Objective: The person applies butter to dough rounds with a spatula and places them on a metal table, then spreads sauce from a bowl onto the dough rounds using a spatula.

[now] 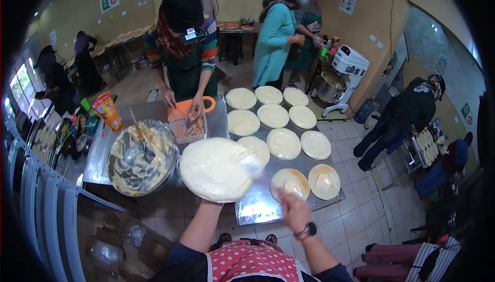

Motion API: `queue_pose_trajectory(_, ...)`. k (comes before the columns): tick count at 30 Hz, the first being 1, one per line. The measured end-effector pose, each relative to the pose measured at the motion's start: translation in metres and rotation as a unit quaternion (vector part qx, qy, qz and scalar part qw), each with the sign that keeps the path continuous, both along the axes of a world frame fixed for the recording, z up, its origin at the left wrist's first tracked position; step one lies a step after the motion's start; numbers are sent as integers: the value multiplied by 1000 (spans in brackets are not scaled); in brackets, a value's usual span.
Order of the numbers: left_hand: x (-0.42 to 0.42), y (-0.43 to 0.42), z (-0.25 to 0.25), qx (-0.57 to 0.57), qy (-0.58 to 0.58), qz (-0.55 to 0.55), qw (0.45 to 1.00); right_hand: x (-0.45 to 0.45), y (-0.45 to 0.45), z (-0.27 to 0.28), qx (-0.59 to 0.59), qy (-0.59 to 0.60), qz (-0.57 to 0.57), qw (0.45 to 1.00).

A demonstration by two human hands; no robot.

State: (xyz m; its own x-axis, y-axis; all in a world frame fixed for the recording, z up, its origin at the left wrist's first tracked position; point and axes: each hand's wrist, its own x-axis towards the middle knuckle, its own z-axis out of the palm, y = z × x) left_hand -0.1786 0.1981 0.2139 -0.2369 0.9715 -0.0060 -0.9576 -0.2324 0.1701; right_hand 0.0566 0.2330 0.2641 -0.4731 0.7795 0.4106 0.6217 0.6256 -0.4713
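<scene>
A round flat base covered in pale cream rests on my left hand, which is mostly hidden beneath it. My right hand is closed around the handle of a spreading tool, blurred by motion, whose head touches the cream at the base's right side. To the left stands a large metal bowl with cream smeared inside and a wooden stick leaning in it. Several coated rounds lie in rows on the metal table; two nearest rounds are only partly coated.
Across the table a co-worker handles brown pieces over a tray beside an orange board. An orange packet stands behind the bowl. Other people stand farther back near a stand mixer. Metal rails are at left.
</scene>
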Motion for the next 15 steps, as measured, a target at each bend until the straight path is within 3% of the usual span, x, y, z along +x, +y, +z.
queue_pose_trajectory(2, 9, 7, -1, -22, -6, 20, 1000, 23, 32, 6, -1, -24, -88, 996)
queue_pose_trajectory(5, 34, 21, -7, -45, -19, 49, 998, 47, 42, 25, 54, 31, -37, 997)
queue_pose_trajectory(7, 46, 33, -7, -57, -19, 64, 996, 61, 28, 27, 80, 40, 59, 994)
queue_pose_trajectory(8, 52, 39, -8, -63, -15, 69, 996, 68, 22, 28, 89, 0, 96, 991)
queue_pose_trajectory(11, 63, 49, -15, -84, -7, 84, 993, 92, 35, 13, 110, -52, 80, 989)
queue_pose_trajectory(15, 93, 44, -38, -111, 2, 97, 989, 114, 98, -2, 100, 12, 51, 994)
